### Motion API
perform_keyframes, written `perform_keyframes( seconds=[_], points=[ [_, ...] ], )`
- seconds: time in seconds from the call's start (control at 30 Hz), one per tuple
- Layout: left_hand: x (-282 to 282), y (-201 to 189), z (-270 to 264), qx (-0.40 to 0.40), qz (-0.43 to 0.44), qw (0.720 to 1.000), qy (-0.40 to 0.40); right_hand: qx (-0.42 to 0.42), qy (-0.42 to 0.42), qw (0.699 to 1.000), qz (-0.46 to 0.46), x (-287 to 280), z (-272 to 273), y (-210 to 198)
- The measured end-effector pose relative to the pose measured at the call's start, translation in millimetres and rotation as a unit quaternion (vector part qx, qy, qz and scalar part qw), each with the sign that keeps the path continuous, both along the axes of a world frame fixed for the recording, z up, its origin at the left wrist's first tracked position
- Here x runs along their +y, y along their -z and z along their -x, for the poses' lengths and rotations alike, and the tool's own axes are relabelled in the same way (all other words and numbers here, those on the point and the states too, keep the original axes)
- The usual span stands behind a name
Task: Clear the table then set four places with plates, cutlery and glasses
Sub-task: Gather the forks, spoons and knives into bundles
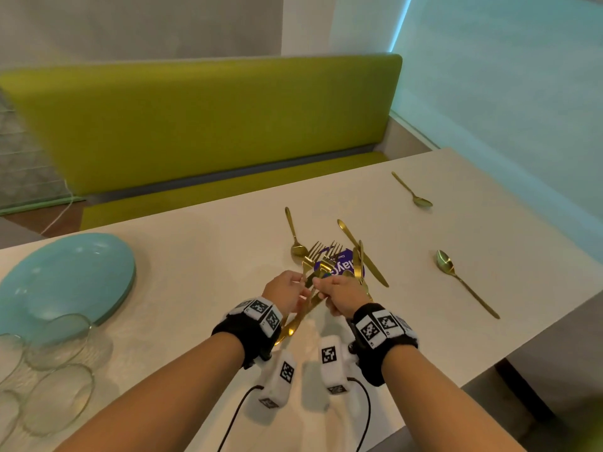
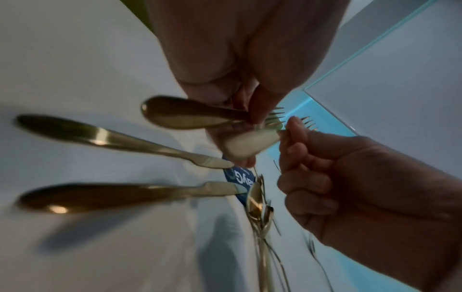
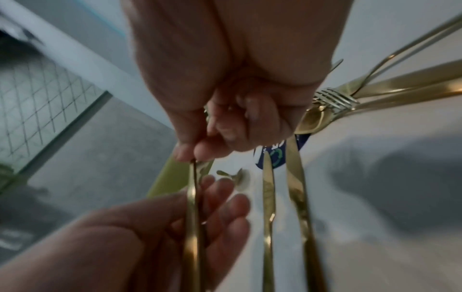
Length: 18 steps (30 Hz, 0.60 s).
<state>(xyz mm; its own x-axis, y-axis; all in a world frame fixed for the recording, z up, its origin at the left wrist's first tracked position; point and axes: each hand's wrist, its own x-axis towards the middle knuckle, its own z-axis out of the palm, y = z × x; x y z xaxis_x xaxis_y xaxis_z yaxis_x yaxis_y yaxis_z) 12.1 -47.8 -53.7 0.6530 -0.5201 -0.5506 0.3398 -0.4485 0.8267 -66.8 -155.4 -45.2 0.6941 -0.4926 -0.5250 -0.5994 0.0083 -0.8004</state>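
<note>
Four glasses (image 1: 49, 360) crowd the table's (image 1: 202, 256) near-left edge, cut off by the frame, beside my blue plates (image 1: 65, 275). My left hand (image 1: 285, 293) and right hand (image 1: 342, 296) both curl round gold cutlery (image 1: 321, 256); count unclear, bunched. Purple packet (image 1: 342, 265) mostly hidden beneath. Right: three spoons (image 1: 445, 264), one knife (image 1: 362, 252), open tabletop between.

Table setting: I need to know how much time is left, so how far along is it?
Early. Done: three gold spoons, for instance one, and a knife lie spread on the table. In hand: the left hand and right hand both grip a bunch of forks and knives. Left: the stacked teal plates and glasses sit unplaced at the left end, and a purple packet remains.
</note>
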Motion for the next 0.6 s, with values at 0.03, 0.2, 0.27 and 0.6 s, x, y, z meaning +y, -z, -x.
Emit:
perform_keyframes(
  seconds=[0.03, 0.2, 0.27, 0.6],
  points=[
    [-3, -2, 2, 0.020, 0.012, 1.000, 0.006, -0.005, 0.005, 1.000, -0.019, -3, -2, -1],
    [-12, -11, 7, 0.061, 0.050, 0.996, 0.041, 0.001, 0.005, 0.999, -0.053, -10, -5, 0],
    [-15, -9, 7, 0.054, 0.048, 0.996, 0.047, 0.006, 0.005, 0.999, -0.048, -12, -5, 2],
    [-32, 3, -15, -0.008, -0.026, 1.000, 0.008, 0.105, 0.046, 0.967, 0.230, -80, -10, 17]
  ],
)
